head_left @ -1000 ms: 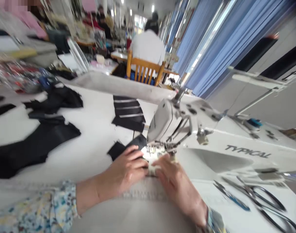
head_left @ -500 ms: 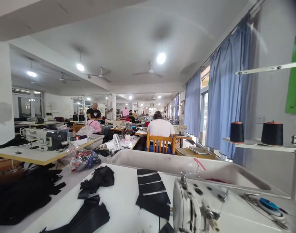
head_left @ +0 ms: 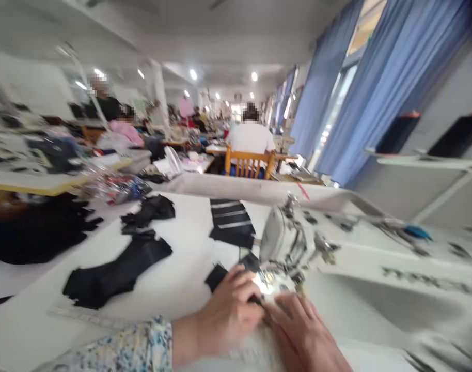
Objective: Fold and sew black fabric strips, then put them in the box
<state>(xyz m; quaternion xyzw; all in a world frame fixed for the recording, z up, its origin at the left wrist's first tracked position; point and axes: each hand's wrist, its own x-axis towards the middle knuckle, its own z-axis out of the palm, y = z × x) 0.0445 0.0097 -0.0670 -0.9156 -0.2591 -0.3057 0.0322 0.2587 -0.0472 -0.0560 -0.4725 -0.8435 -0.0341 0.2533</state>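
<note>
Both hands are at the front of a white sewing machine, just below its lit needle area. My left hand, in a floral sleeve, has its fingers curled and closed on a small black fabric piece. Fingertips of my right hand meet the same piece from the other side, its fingers bent and close together; motion blurs them. Part of the piece is hidden under the hands. Another black fabric piece lies just beyond my left hand.
Black strips and larger black cut pieces lie on the white table. A pale trough runs behind the machine. Thread cones stand at right. Ahead, a person in a white top sits on a wooden chair.
The view has tilted down and blurred. Both my hands, out of view before, now show at the machine's needle area with a black fabric piece between them.
</note>
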